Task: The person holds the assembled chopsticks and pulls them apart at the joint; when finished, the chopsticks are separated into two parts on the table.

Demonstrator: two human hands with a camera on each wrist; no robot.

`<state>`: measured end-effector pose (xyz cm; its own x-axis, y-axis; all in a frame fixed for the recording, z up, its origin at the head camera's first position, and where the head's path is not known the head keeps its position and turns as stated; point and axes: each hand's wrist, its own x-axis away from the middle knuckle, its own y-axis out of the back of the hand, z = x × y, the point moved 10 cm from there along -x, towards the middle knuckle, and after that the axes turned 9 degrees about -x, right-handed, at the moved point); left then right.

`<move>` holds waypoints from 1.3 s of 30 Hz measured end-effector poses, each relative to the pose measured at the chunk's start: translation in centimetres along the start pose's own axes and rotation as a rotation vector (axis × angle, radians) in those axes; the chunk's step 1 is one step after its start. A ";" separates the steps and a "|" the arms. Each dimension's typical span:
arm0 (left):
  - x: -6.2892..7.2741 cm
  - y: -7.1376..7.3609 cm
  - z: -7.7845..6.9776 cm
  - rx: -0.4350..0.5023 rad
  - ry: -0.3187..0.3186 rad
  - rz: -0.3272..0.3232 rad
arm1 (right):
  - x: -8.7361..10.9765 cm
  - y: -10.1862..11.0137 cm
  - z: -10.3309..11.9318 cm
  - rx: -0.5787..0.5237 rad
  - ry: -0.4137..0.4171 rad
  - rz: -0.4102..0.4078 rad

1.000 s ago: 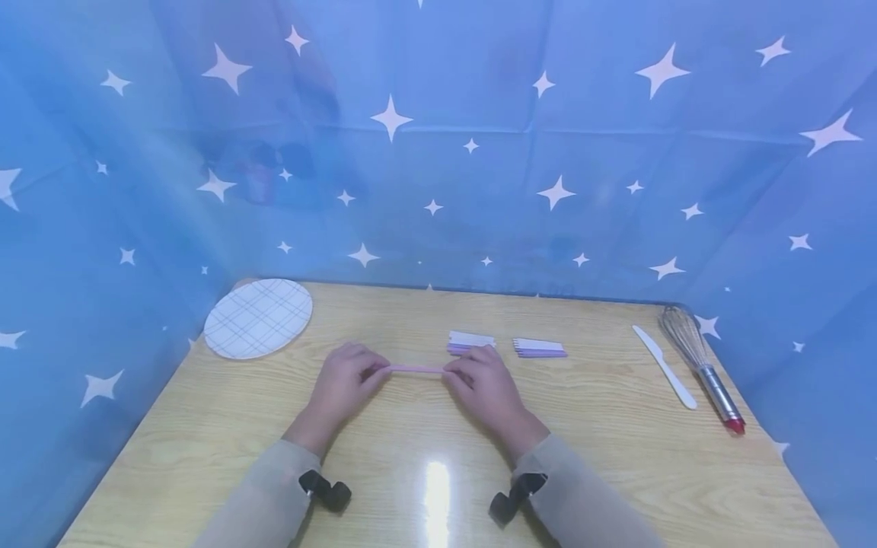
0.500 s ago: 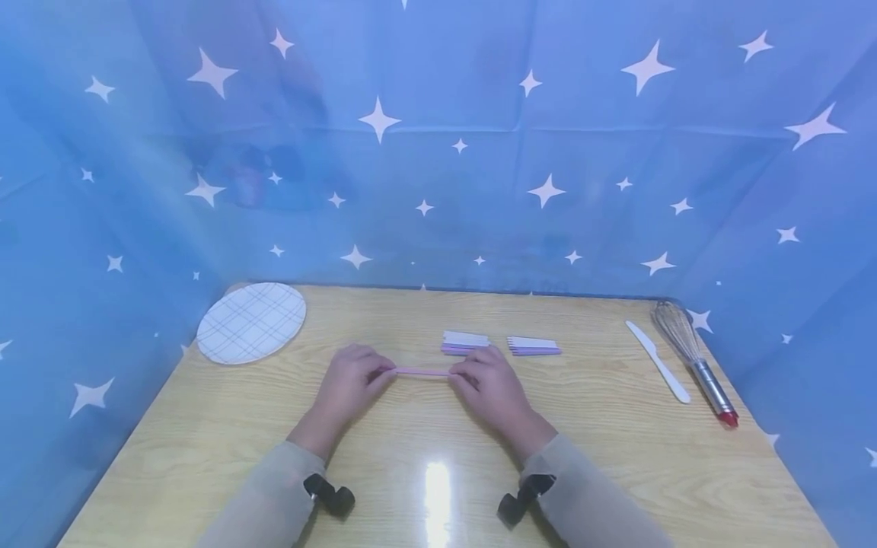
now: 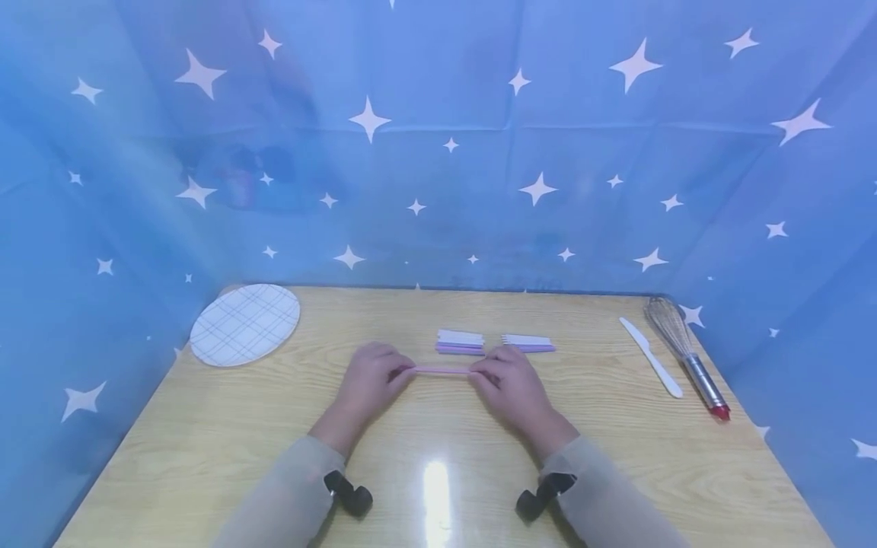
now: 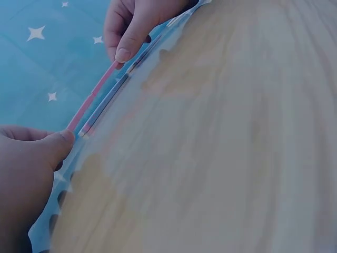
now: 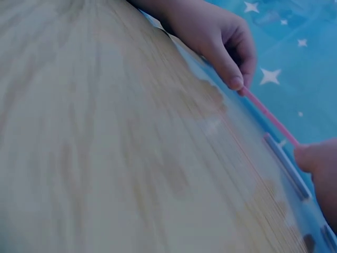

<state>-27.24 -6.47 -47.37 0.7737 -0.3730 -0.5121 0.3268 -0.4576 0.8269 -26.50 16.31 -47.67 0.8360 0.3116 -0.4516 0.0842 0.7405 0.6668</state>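
A thin pink straw-like stick stretches level between both hands above the wooden table. My left hand pinches one end between thumb and fingers; my right hand pinches the other end the same way. In the left wrist view the pink stick shows a small step in thickness near its middle. Just beyond the hands lie a left bundle and a right bundle of white and purple sticks. The right hand's fingers overlap the edge of the right bundle in the head view.
A round white checked plate or mat is at the table's back left. On the right lie a white plastic knife and a wire whisk with a red end. A blue star-patterned curtain hangs behind the wooden table.
Both hands have moved to the right along the table, keeping the pink stick stretched between them. The head view has turned slightly right. The bundles, plate, knife and whisk stay in place.
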 end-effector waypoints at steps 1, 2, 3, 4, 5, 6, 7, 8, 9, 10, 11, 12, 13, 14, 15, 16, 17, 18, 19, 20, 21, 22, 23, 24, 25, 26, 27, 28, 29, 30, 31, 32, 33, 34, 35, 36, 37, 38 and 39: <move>-0.2 -0.2 -0.3 0.000 -0.005 -0.003 | 0.2 0.3 -0.3 0.003 -0.005 -0.003; -0.4 -0.4 -0.7 0.002 -0.011 -0.006 | 0.3 0.6 -0.5 0.001 -0.010 -0.008; -0.6 -0.6 -1.0 0.006 -0.017 -0.009 | 0.4 0.9 -0.8 -0.004 -0.010 -0.013; -0.8 -0.8 -1.3 0.012 -0.023 -0.013 | 0.6 1.3 -1.0 -0.002 -0.013 -0.018; -1.0 -1.0 -1.7 0.018 -0.026 -0.012 | 0.7 1.6 -1.3 0.000 -0.016 -0.023; -1.2 -1.3 -2.0 0.023 -0.029 -0.012 | 0.8 2.0 -1.5 0.003 -0.018 -0.028; -1.4 -1.5 -2.3 0.028 -0.033 -0.010 | 0.9 2.4 -1.8 0.007 -0.023 -0.033; -1.7 -1.8 -2.6 0.028 -0.035 -0.009 | 1.0 2.8 -2.0 0.012 -0.025 -0.037; -1.9 -2.1 -2.9 0.028 -0.037 -0.009 | 1.1 3.1 -2.3 0.020 -0.028 -0.039; -2.1 -2.3 -3.1 0.027 -0.038 -0.008 | 1.2 3.3 -2.5 0.026 -0.027 -0.041; -2.3 -2.5 -3.4 0.024 -0.038 -0.007 | 1.3 3.6 -2.6 0.030 -0.026 -0.041; -2.6 -2.7 -3.6 0.023 -0.039 -0.008 | 1.3 3.8 -2.8 0.036 -0.022 -0.043; -2.8 -2.8 -3.8 0.017 -0.040 -0.009 | 1.3 4.1 -3.0 0.042 -0.016 -0.044; -3.0 -3.0 -4.1 0.015 -0.041 -0.011 | 1.4 4.3 -3.1 0.046 -0.007 -0.047; -3.2 -3.1 -4.3 0.014 -0.042 -0.013 | 1.4 4.5 -3.2 0.049 -0.001 -0.050; -3.4 -3.2 -4.6 0.013 -0.047 -0.015 | 1.5 4.8 -3.3 0.052 0.006 -0.053; -3.6 -3.2 -4.9 0.013 -0.054 -0.019 | 1.5 5.0 -3.4 0.055 0.007 -0.056; -3.7 -3.2 -5.2 0.012 -0.061 -0.023 | 1.6 5.2 -3.6 0.061 0.007 -0.058; -3.9 -3.3 -5.5 0.010 -0.068 -0.027 | 1.7 5.5 -3.8 0.064 0.006 -0.059; -4.1 -3.4 -5.8 0.006 -0.074 -0.028 | 1.7 5.7 -4.0 0.067 -0.003 -0.058; -4.3 -3.5 -6.0 -0.001 -0.077 -0.024 | 1.8 5.9 -4.1 0.067 -0.006 -0.057; -4.4 -3.6 -6.2 -0.005 -0.081 -0.023 | 1.8 6.0 -4.3 0.070 -0.009 -0.056; -4.5 -3.7 -6.4 -0.009 -0.083 -0.023 | 1.9 6.2 -4.4 0.071 -0.013 -0.056; -4.7 -3.8 -6.6 -0.011 -0.084 -0.024 | 1.9 6.4 -4.6 0.071 -0.015 -0.056; -4.7 -3.8 -6.7 -0.014 -0.084 -0.026 | 1.9 6.5 -4.6 0.068 -0.015 -0.057; -4.8 -3.9 -6.8 -0.015 -0.083 -0.031 | 1.9 6.6 -4.7 0.068 -0.016 -0.061; -4.8 -3.9 -6.8 -0.010 -0.080 -0.037 | 1.9 6.7 -4.7 0.066 -0.012 -0.065; -4.9 -3.7 -6.9 0.000 -0.080 -0.052 | 1.8 6.7 -4.8 0.064 -0.016 -0.066; -4.9 -3.5 -6.9 0.009 -0.079 -0.063 | 1.8 6.7 -4.9 0.062 -0.017 -0.066; -4.9 -3.4 -6.9 0.015 -0.077 -0.074 | 1.7 6.7 -5.0 0.057 -0.021 -0.064; -4.9 -3.3 -6.8 0.021 -0.075 -0.082 | 1.7 6.7 -5.0 0.053 -0.024 -0.061; -4.9 -3.3 -6.8 0.026 -0.074 -0.087 | 1.7 6.7 -5.1 0.050 -0.028 -0.058; -4.9 -3.2 -6.8 0.031 -0.073 -0.090 | 1.7 6.6 -5.1 0.046 -0.029 -0.055; -4.9 -3.2 -6.8 0.032 -0.074 -0.092 | 1.7 6.6 -5.1 0.042 -0.030 -0.054; -4.9 -3.2 -6.8 0.031 -0.075 -0.091 | 1.7 6.6 -5.2 0.040 -0.030 -0.054; -4.8 -3.2 -6.8 0.029 -0.077 -0.089 | 1.7 6.6 -5.2 0.040 -0.030 -0.056; -4.8 -3.3 -6.8 0.026 -0.078 -0.088 | 1.7 6.6 -5.2 0.040 -0.028 -0.060; -4.8 -3.3 -6.8 0.023 -0.080 -0.088 | 1.7 6.6 -5.2 0.041 -0.026 -0.063; -4.7 -3.3 -6.8 0.023 -0.081 -0.089 | 1.7 6.6 -5.2 0.040 -0.028 -0.065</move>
<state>-28.29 2.28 -46.07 0.6957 -0.3937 -0.6008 0.3784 -0.5100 0.7724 -27.31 24.85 -47.15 0.8428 0.2463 -0.4786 0.1600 0.7343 0.6597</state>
